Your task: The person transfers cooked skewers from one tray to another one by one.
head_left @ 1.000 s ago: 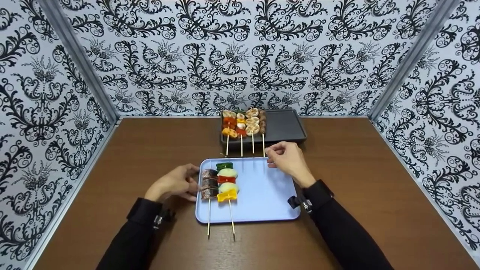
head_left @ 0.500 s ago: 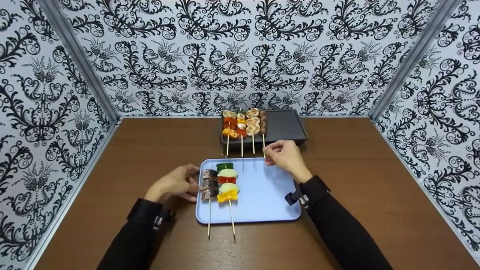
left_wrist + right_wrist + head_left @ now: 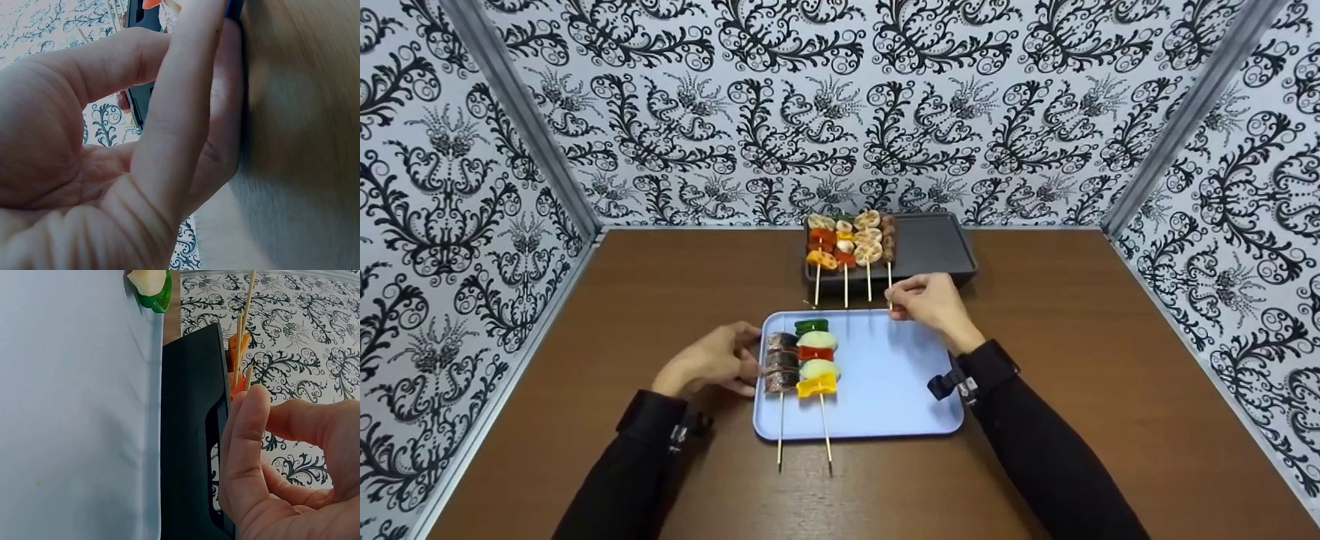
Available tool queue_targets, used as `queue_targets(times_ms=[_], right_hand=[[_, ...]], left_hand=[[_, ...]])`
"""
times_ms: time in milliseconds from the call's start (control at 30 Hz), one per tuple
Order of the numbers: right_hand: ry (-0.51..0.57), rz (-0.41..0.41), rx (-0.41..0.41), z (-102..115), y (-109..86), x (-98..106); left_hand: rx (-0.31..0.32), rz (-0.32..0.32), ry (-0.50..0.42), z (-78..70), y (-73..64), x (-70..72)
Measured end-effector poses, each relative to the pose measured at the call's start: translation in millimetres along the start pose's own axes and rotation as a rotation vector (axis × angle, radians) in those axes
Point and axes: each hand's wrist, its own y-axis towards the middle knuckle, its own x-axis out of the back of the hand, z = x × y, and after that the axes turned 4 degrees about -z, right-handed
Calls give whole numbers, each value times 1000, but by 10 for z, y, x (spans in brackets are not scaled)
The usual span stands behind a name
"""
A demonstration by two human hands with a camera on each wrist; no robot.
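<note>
In the head view my left hand point(image 3: 712, 362) rests beside the left rim of a pale blue tray point(image 3: 892, 390), its fingers loosely bent and touching that edge. On the tray lie a dark meat skewer point(image 3: 781, 361) and a vegetable skewer point(image 3: 817, 360), with their sticks over the front rim. My right hand point(image 3: 934, 304) pinches the stick end of a meatball skewer point(image 3: 889, 240), the rightmost of the row on the dark grill plate point(image 3: 934, 244). In the right wrist view, a stick end point(image 3: 249, 377) shows just past the fingertips.
Left of the meatball skewer, the grill also holds a round white-slice skewer point(image 3: 868, 238), a small mixed skewer point(image 3: 845, 247) and a vegetable skewer with orange pieces point(image 3: 821, 244). Brown table point(image 3: 660, 277) surrounds both. Patterned panels point(image 3: 840, 112) stand behind and at the sides.
My right hand has shifted slightly left and forward, its fingertips closing on the meatball skewer's stick. The left hand stays at the tray's edge. The head view has tilted slightly.
</note>
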Motion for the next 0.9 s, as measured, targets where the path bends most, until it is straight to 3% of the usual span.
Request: queue_targets(times_ms=[333,900], right_hand=[[54,28,-72,27,16,30],[28,25,-80,76,86,48]], left_hand=[[-13,-5,-3,0,9,-26],[8,-4,-1,-14,-7,-10]])
